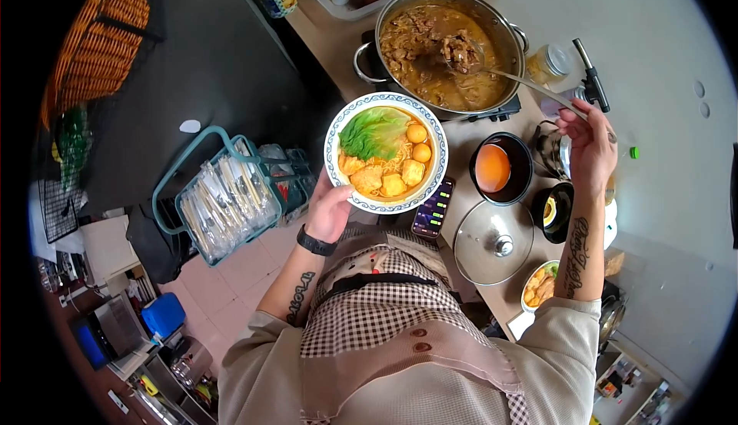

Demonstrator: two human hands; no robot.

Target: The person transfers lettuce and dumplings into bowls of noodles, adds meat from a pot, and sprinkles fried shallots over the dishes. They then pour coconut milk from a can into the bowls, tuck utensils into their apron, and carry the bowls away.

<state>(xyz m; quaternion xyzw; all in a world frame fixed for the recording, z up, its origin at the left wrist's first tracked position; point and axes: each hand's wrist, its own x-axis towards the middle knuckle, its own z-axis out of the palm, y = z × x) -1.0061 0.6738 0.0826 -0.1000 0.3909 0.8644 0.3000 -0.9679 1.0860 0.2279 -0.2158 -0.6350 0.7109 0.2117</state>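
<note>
My left hand [330, 211] grips the lower left rim of a blue-and-white patterned bowl [332, 165], thumb over the edge. In the bowl are noodles in orange broth, green lettuce [374, 133], round fish balls [420, 153] and pale golden chunks [393, 185]. My right hand [588, 134] is closed on the long handle of a ladle [538, 87]. The ladle's head, heaped with brown meat [461, 51], is over or in a large steel pot [516, 79] of brown stew. The pot stands on a stove, just beyond the bowl.
Right of the bowl are a black pot [478, 188] with orange liquid, a glass lid [480, 260], a phone [434, 208] and a second filled bowl [538, 286]. A torch-like tool [590, 75] stands near the wall. Left hangs a teal basket [231, 202] of wrapped chopsticks.
</note>
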